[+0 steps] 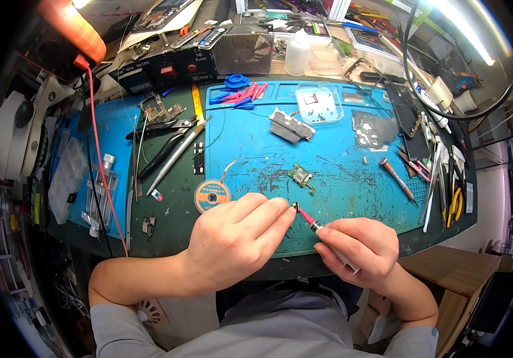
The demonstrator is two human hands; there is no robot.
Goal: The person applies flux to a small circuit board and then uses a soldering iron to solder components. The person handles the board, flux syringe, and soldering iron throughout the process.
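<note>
On the blue mat (346, 191), my left hand (241, 235) is closed, with a tiny dark part (295, 205) pinched at its fingertips; what exactly it is, I cannot make out. Opposite it, my right hand (361, 247) grips a syringe (346, 259) whose pink tip (305, 216) reaches to the tiny part, perhaps touching it. Just beyond them lies a small green circuit board (300, 176). A spool of orange-labelled braid (211, 190) lies left of my left hand.
At the back are pink and blue tips (244, 95), a clear tray (319, 101), a grey metal piece (289, 125) and a white bottle (297, 53). Pliers and tweezers (450, 191) line the right, a screwdriver (396, 179) nearby. Knives (167, 161) and a microscope base (23, 131) are left.
</note>
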